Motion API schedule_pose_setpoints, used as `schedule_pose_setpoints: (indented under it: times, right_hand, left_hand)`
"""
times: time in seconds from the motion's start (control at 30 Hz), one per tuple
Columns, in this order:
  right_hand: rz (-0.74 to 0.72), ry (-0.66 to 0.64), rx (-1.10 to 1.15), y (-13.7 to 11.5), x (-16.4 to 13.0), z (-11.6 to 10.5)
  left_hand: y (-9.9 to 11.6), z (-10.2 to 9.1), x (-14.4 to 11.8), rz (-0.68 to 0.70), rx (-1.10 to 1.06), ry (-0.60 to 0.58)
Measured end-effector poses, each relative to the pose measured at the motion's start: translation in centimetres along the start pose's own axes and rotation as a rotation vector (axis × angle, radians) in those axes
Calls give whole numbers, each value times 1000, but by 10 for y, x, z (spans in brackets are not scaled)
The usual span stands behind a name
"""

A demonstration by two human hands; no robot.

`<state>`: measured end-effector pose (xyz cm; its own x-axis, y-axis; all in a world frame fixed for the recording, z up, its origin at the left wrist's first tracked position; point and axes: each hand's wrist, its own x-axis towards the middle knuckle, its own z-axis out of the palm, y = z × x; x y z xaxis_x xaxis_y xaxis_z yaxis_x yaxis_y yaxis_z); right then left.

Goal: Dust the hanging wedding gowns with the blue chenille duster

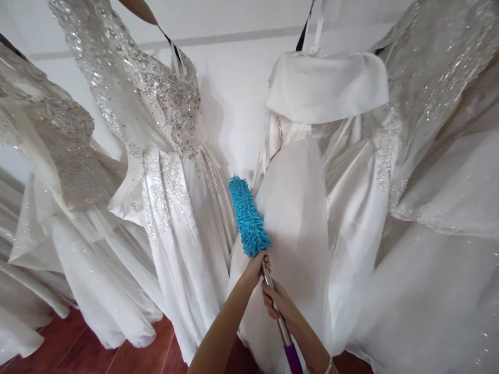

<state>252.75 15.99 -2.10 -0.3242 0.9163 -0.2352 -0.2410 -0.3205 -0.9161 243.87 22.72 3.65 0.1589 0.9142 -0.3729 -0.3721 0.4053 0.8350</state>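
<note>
A duster (249,217) with a fluffy blue chenille head, a metal pole and a purple grip points up and away from me, its head tilted to the left. My left hand (259,264) is closed round the pole just below the blue head. Lower on the same pole, my right hand (279,301) is wrapped round the metal, above the purple part. Behind the duster hangs a plain white strapless gown (296,208). The blue head is in front of the gap between it and a beaded white gown (167,114) on the left.
More white gowns hang on both sides, including a beaded one (70,150) at far left and a sparkly one (424,156) at right. Behind them is a white wall (234,93). Skirts reach down to the red tiled floor (144,353).
</note>
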Motion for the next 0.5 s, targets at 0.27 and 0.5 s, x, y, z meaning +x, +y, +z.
schedule_pose_setpoints:
  times: [0.27, 0.5]
  right_hand:
    - [-85, 47, -35, -19, -4, -7]
    - [-10, -1, -21, 8, 1, -18]
  left_hand:
    - [19, 26, -5, 69, 113, -87]
    - [-15, 8, 10, -21, 80, 21]
